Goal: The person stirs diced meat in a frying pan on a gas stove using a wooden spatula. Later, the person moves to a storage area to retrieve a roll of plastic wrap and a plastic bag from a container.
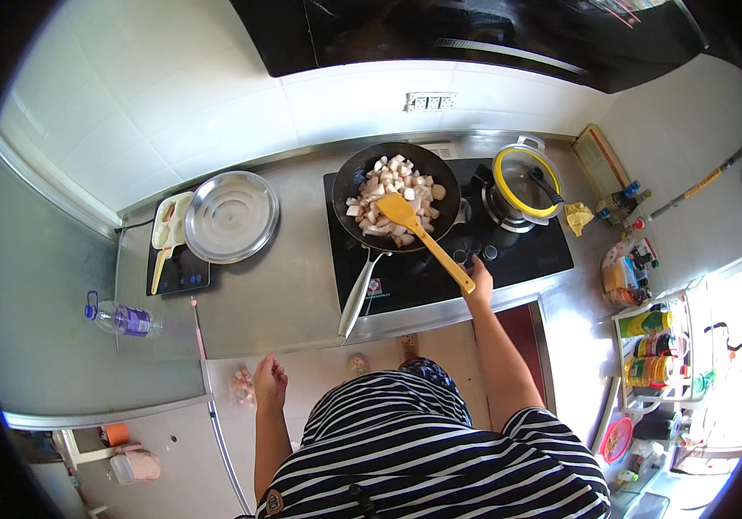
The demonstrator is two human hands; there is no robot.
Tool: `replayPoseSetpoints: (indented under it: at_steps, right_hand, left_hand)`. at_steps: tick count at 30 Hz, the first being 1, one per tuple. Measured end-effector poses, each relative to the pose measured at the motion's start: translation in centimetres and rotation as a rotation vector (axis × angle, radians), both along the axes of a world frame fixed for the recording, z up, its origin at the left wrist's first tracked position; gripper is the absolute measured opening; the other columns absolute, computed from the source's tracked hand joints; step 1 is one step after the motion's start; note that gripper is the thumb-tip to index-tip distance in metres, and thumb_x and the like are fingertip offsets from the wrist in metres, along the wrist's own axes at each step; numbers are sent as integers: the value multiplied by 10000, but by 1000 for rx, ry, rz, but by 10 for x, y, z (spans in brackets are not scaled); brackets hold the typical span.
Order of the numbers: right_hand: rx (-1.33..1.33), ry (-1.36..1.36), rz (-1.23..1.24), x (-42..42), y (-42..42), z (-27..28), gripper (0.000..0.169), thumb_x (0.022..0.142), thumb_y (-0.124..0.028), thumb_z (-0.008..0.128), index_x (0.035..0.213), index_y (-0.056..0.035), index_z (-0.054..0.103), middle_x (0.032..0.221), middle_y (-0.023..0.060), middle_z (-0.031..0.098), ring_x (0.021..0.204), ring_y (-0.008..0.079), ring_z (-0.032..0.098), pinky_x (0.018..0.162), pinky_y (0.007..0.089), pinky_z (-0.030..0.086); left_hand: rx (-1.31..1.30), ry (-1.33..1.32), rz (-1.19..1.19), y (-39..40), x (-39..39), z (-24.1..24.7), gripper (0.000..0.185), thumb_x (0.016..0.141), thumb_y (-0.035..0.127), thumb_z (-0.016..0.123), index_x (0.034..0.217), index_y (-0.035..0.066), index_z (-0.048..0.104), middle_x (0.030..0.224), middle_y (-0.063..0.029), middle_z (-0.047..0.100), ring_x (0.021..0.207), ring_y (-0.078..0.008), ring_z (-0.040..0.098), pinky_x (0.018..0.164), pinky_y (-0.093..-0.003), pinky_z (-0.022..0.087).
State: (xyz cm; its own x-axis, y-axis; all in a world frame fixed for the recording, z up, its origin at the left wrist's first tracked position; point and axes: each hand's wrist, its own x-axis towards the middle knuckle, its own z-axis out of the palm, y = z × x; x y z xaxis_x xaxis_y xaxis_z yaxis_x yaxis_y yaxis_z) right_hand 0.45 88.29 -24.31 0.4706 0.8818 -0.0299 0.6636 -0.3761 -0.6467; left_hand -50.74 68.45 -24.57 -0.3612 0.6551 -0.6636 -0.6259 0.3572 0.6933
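Observation:
A black wok with cut pieces of pale meat sits over the left side of the black glass gas cooktop. A wooden spatula lies with its blade on the meat and its handle across the wok's rim. My right hand is at the cooktop's front, under the spatula's handle end, fingertips beside a control knob; whether it grips anything is hidden. My left hand hangs before the counter's front edge, fingers curled in, with nothing seen in it.
A pot with a yellow-rimmed glass lid stands on the right burner, a yellow cloth beside it. Left are a round metal lid or tray, a sectioned pan and a plastic bottle. A range hood overhangs. Seasoning bottles stand right.

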Motion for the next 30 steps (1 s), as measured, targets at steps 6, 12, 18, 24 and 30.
replayPoseSetpoints:
  at_steps: [6, 12, 18, 24, 30]
  right_hand:
    - [99, 9, -132, -35, -102, -23, 436, 991, -395, 640, 811, 2, 650, 780, 255, 668, 754, 451, 666, 682, 501, 507]
    - [23, 32, -213, -46, -176, -33, 283, 974, -293, 649, 875, -29, 672, 753, 220, 658, 771, 435, 663, 700, 489, 514]
    - [42, 219, -135, -22, -218, -50, 246, 859, -108, 729, 1102, -72, 739, 937, 137, 741, 870, 315, 706, 825, 399, 562]
    - [22, 83, -105, -23, -225, -43, 291, 809, -170, 766, 1071, -47, 741, 871, 113, 763, 781, 266, 726, 739, 377, 570]
    - [33, 123, 66, -31, -220, 2, 201, 844, -271, 743, 876, -73, 749, 810, 145, 737, 779, 334, 713, 751, 413, 568]
  left_hand:
    - [100, 251, -119, 9, -14, -12, 291, 1040, 376, 604, 853, 171, 514, 685, 54, 472, 567, -63, 441, 483, -234, 343]
    - [37, 231, -126, 47, 7, 5, 484, 1078, 495, 481, 739, 161, 390, 612, 65, 340, 454, -58, 304, 412, -245, 234]
    - [234, 178, -293, 69, 42, 29, 457, 1089, 461, 473, 765, 141, 427, 622, 46, 371, 472, -60, 337, 418, -236, 269]
    - [190, 340, -322, 54, 41, 21, 224, 1031, 329, 631, 980, 115, 590, 759, 53, 515, 606, -40, 475, 491, -192, 353]
    - [64, 379, -259, 12, 30, 5, 174, 1000, 314, 676, 1011, 146, 633, 788, 67, 565, 640, -29, 517, 519, -180, 387]
